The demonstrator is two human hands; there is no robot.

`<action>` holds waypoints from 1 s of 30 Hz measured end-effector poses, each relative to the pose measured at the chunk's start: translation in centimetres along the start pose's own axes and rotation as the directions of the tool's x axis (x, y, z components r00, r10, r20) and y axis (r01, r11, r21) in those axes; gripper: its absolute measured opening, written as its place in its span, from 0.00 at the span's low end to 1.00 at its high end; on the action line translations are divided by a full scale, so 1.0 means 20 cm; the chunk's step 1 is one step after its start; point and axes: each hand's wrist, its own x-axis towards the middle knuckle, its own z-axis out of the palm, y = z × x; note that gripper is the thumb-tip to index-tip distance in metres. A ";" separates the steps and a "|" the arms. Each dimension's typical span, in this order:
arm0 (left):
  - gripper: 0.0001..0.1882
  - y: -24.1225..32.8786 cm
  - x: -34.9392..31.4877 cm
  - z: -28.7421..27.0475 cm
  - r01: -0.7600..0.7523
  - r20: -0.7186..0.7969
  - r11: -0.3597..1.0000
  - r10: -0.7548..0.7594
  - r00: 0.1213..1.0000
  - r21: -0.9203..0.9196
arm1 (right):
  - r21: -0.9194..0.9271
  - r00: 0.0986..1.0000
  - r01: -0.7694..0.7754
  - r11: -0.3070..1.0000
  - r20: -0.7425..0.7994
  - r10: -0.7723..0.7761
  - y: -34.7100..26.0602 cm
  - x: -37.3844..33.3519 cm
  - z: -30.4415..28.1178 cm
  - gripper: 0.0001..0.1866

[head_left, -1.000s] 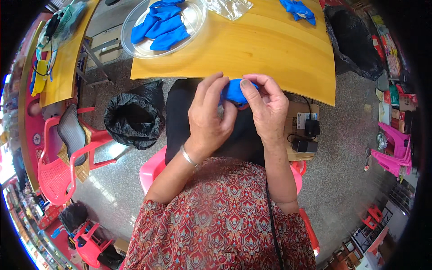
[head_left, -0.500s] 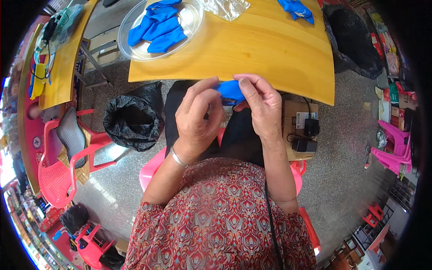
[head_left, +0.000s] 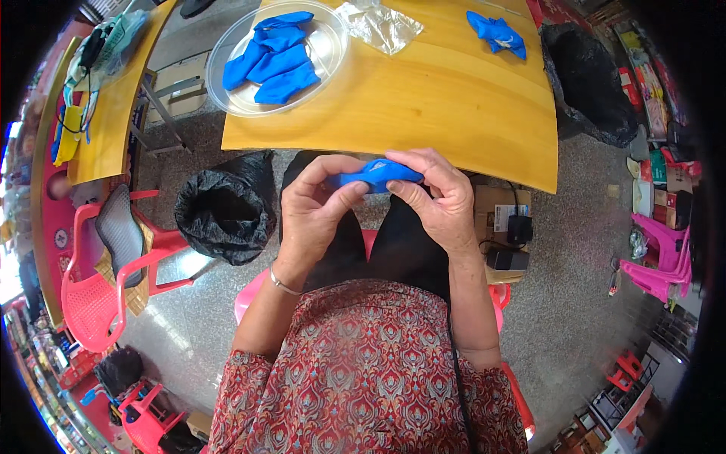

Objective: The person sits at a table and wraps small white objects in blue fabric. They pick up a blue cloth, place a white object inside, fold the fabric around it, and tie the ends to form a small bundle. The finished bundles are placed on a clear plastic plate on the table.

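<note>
Blue, the soft-looking piece at twelve o'clock is pinched by left hand and right hand, seemingly for shaping, the next move likely needing even pressure.

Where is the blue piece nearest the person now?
In the head view, the blue piece is just above centre, pinched between left hand and right hand, near the yellow table.

You are using two hands and holding one blue bundle. One clear tub is holding about five more bundles, one other bundle is lying alone, and two black bags are standing open.
</note>
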 end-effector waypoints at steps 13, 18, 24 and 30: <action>0.06 0.02 -0.01 0.02 -0.198 -0.142 0.976 0.184 0.973 -0.089 | 0.232 0.997 -0.034 0.972 -0.067 0.050 -0.02 -0.01 0.04 0.14; 0.03 0.02 0.02 0.04 -0.232 -0.222 0.876 0.149 0.964 -0.423 | 0.093 0.998 -0.048 0.995 -0.027 0.050 -0.02 0.00 0.08 0.13; 0.02 -0.03 0.02 0.07 -0.267 -0.237 0.897 0.190 0.953 -0.353 | -0.007 0.998 0.031 0.999 -0.054 -0.031 -0.10 0.02 0.12 0.10; 0.06 -0.04 0.03 0.08 -0.224 -0.228 0.871 0.133 0.965 -0.438 | 0.035 0.982 0.090 0.995 -0.172 -0.083 0.00 0.01 0.13 0.12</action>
